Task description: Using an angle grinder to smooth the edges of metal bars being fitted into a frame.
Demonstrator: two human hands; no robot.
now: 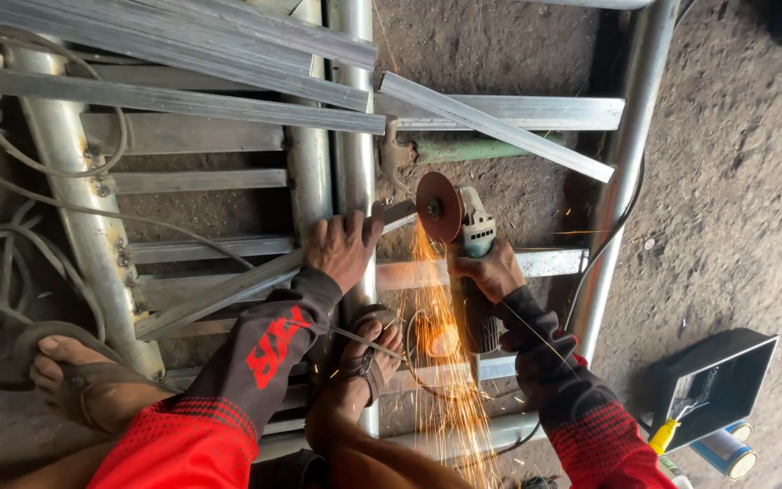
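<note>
Orange sparks [450, 380] fly as the right hand [491, 272] grips the grinder [463, 226], fingers wrapped tight, while the left hand [344, 249] clamps the metal bar [228, 294] steady (foot [368, 353] braced too).

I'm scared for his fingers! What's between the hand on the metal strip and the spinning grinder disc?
In the head view, only a short bare end of the metal strip separates the left hand from the grinding disc, where sparks fly.

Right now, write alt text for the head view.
The right hand runs an angle grinder that throws orange sparks off a metal strip, which the left hand pins on a steel frame. Sandalled feet brace below.
</note>
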